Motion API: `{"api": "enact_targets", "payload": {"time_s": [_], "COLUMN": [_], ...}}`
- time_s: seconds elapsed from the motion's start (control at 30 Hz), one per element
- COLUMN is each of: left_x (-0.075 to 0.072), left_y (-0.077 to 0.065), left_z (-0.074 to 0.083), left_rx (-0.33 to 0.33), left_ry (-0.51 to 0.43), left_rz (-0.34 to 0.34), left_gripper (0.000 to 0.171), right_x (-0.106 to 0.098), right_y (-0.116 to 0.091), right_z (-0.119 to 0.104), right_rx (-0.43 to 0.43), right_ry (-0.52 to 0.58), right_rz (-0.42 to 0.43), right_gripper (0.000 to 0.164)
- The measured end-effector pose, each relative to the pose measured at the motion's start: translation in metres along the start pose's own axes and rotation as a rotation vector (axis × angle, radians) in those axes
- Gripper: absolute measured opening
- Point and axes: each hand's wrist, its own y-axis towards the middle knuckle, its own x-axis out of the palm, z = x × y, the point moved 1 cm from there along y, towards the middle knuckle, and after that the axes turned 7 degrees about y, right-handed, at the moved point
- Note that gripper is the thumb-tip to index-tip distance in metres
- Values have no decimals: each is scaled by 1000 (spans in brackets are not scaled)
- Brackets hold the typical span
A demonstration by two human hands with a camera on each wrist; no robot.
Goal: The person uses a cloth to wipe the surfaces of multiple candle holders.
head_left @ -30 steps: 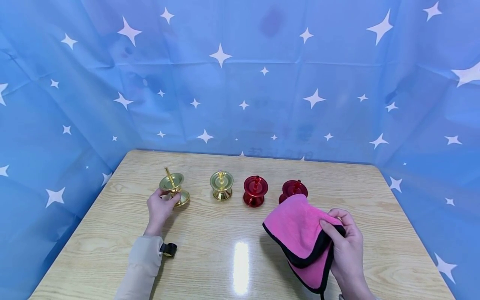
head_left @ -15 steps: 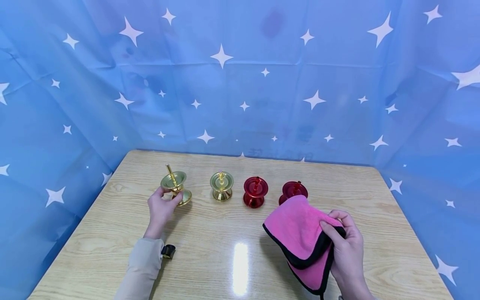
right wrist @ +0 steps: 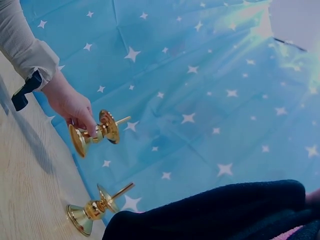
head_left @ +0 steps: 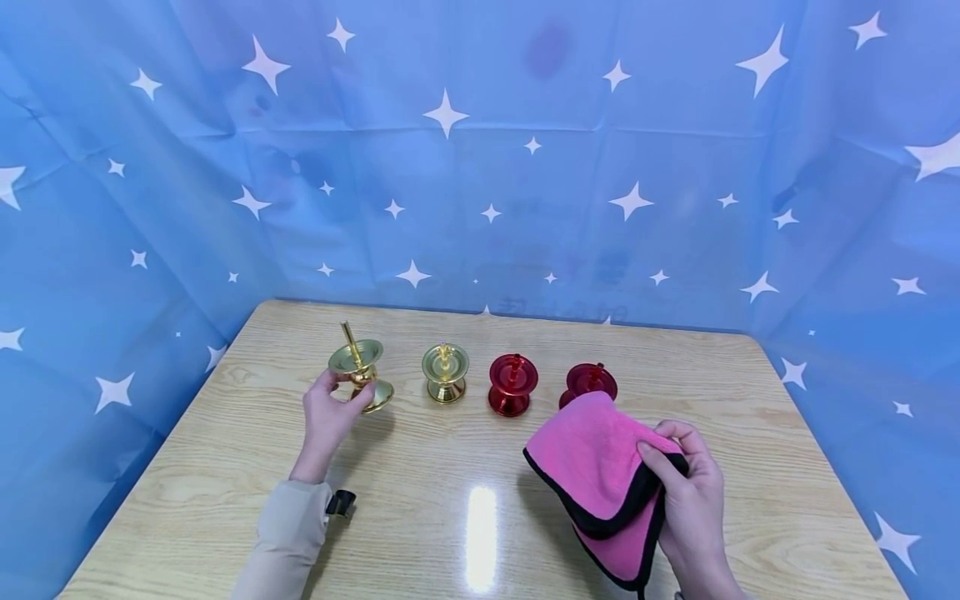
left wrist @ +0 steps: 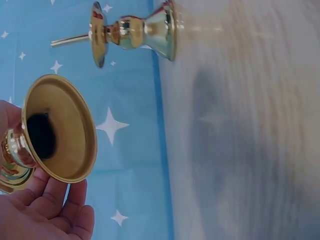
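Note:
My left hand (head_left: pixel 330 422) grips a gold candle holder (head_left: pixel 357 357) by its stem and holds it above the table, tilted. In the left wrist view its hollow base (left wrist: pixel 77 135) faces the camera, with fingers (left wrist: pixel 55 200) below. The right wrist view also shows it raised off the tabletop. A second gold candle holder (head_left: pixel 445 371) stands upright to its right. My right hand (head_left: pixel 693 492) pinches a pink cloth (head_left: pixel 592 454) with black edging between thumb and fingers. That cloth hangs in front of a red candle holder (head_left: pixel 592 377), partly hiding it.
Another red candle holder (head_left: pixel 513 383) stands between the second gold one and the cloth. All are on a wooden table (head_left: pixel 420 467) with rounded back corners. A blue star-patterned curtain (head_left: pixel 465 183) surrounds its back and sides.
My left hand has lifted the gold candle holder a little and shifted it right, towards the second gold one. My right hand and the cloth have hardly moved.

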Motion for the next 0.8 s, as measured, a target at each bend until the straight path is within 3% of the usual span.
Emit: {"api": "enact_targets", "payload": {"time_s": [0.63, 0.8], "left_x": [3, 0], "left_y": [-4, -10], "left_z": [34, 62], "left_rx": [102, 138], "left_ry": [-60, -58], "left_rz": [1, 10], "left_gripper": [22, 23], "right_x": [0, 0], "right_y": [-1, -1], "right_z": [0, 0], "right_rx": [11, 11], "right_ry": [-10, -10], "right_rz": [7, 9], "right_gripper": [19, 19]}}
